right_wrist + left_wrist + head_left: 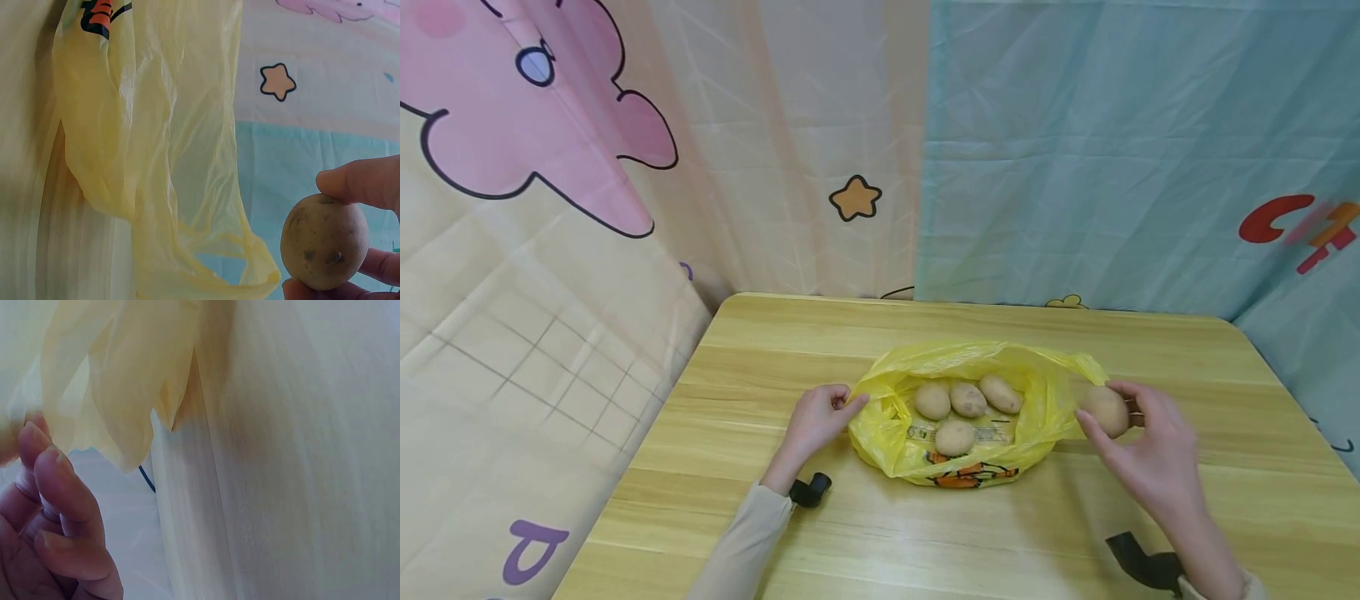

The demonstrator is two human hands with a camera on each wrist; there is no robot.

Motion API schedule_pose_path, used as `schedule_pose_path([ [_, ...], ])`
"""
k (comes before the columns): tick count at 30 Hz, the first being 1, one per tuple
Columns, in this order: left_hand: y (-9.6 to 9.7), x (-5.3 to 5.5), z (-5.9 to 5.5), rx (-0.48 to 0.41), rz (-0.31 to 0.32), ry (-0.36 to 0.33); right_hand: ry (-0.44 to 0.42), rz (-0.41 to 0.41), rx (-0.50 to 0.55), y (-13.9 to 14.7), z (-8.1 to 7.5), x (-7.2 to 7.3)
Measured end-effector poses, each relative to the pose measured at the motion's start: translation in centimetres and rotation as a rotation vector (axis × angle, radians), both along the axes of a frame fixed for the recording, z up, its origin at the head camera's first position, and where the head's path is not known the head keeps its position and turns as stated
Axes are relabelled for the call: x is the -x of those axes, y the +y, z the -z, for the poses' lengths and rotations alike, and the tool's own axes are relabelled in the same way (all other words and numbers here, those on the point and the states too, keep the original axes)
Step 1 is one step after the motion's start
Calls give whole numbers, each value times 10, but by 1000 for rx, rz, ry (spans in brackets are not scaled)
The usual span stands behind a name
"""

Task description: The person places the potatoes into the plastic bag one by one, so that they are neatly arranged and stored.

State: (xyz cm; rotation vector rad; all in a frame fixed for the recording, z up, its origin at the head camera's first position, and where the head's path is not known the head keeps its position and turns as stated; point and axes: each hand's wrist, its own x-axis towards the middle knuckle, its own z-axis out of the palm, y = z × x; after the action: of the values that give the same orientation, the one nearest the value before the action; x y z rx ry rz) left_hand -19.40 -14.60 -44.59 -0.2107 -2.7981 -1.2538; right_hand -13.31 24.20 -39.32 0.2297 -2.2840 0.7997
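Note:
A yellow plastic bag (887,442) with an orange and black print sits on the table, its mouth spread wide. Inside it lie several potatoes (955,437). My left hand (820,417) pinches the bag's left rim between thumb and fingers; the left wrist view shows its curled fingers (69,487) beside the thin plastic. Off the bag's right edge, my right hand (1157,442) grips another potato (325,242) between thumb and fingers. In the right wrist view that potato is next to the bag's handle (262,275), and I cannot tell whether they touch.
The light wooden table (760,358) has its back edge against printed curtains (790,150). Curtains also hang at the left and right. Black wrist mounts (811,490) stick out beside both wrists, close above the tabletop.

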Motion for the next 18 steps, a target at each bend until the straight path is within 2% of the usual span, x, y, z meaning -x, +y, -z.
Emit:
schedule_pose_path([
  [5,0,0,0,2,-1,-7,8,-47,-23,-6,1,5],
  [18,1,1,0,6,6,-3,-72,-138,-48,-19,4,18],
])
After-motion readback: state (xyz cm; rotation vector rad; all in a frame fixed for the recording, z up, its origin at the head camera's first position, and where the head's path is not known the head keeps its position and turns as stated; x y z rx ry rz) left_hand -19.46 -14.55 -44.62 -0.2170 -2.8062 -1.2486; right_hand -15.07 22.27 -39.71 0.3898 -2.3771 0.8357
